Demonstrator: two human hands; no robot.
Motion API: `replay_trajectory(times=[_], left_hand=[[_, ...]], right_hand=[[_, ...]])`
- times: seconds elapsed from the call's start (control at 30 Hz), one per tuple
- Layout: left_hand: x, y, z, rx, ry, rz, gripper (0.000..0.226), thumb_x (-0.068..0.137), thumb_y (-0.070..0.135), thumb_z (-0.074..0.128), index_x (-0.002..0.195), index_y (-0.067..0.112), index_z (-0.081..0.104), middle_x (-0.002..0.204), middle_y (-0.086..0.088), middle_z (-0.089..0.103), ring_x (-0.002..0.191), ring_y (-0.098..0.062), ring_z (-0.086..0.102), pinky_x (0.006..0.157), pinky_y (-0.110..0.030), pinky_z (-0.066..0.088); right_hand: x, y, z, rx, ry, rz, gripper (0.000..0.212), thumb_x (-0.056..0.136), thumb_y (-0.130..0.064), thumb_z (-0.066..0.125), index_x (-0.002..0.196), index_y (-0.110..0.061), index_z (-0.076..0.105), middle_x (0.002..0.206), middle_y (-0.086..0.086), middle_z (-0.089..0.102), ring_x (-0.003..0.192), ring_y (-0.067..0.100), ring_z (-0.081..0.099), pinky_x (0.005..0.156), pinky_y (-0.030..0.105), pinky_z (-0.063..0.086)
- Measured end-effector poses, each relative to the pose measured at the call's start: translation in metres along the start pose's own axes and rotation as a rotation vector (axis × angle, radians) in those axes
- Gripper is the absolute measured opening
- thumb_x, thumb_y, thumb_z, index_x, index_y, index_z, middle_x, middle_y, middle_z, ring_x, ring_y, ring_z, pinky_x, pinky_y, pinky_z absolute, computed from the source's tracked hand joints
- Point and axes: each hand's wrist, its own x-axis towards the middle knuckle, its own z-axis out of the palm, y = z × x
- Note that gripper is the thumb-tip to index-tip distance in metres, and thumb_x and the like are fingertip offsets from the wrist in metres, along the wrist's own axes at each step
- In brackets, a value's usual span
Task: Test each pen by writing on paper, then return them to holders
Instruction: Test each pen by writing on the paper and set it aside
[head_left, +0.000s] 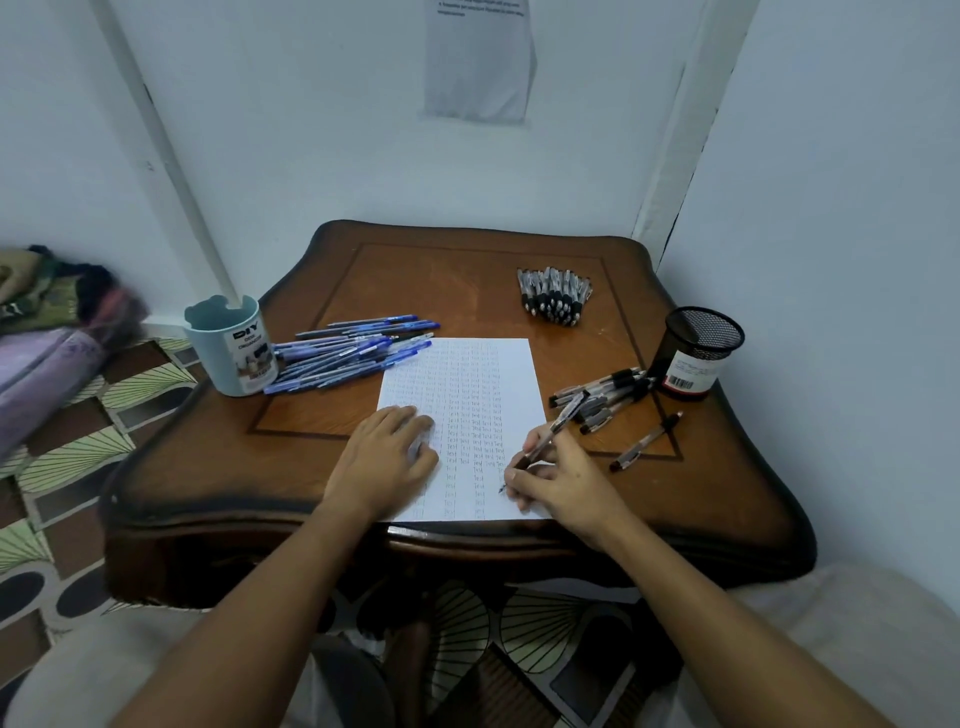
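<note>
Black pen (540, 447): pinched in the right hand (563, 480), tip down on the paper (467, 410) near its lower right corner. Paper: flat at the front middle of the wooden surface (322, 400), covered in rows of small writing. Left hand (387, 457): fingers straight, pressing flat on the sheet's left edge. Blue pens (353, 351): loose heap beside the pale blue holder (231, 345), left. Black pens (602, 397): scattered beside the black mesh holder (693, 353), right. Another bunch of pens (555, 296): far side.
</note>
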Motion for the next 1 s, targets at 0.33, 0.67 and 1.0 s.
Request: replay_trajectory(times=[0.33, 0.67, 1.0], left_hand=[[0.0000, -0.0020, 0.0023, 0.008, 0.007, 0.005, 0.065, 0.083, 0.050, 0.027, 0.130, 0.019, 0.060, 0.139, 0.001, 0.054, 0.131, -0.015, 0.041, 0.112, -0.035, 0.030], [0.0001, -0.0043, 0.0037, 0.015, 0.013, 0.018, 0.068, 0.083, 0.051, 0.025, 0.133, 0.019, 0.059, 0.141, 0.001, 0.053, 0.133, -0.015, 0.040, 0.113, -0.035, 0.030], [-0.0006, -0.0012, 0.0012, -0.007, 0.006, 0.004, 0.063, 0.085, 0.048, 0.030, 0.135, 0.020, 0.057, 0.145, 0.002, 0.050, 0.136, -0.013, 0.036, 0.113, -0.032, 0.024]], right_hand=[[-0.0078, 0.0008, -0.0006, -0.046, -0.016, -0.044, 0.027, 0.089, 0.012, 0.065, 0.093, -0.009, 0.048, 0.083, 0.019, 0.064, 0.069, 0.026, 0.063, 0.056, 0.029, 0.052], [-0.0063, 0.0063, -0.0017, -0.118, -0.017, -0.081, 0.027, 0.089, 0.009, 0.066, 0.093, -0.010, 0.047, 0.082, 0.020, 0.066, 0.069, 0.028, 0.064, 0.061, 0.035, 0.054], [-0.0037, 0.0089, -0.0025, -0.093, -0.012, -0.068, 0.028, 0.090, 0.008, 0.065, 0.094, -0.012, 0.045, 0.082, 0.017, 0.063, 0.069, 0.031, 0.060, 0.060, 0.040, 0.050]])
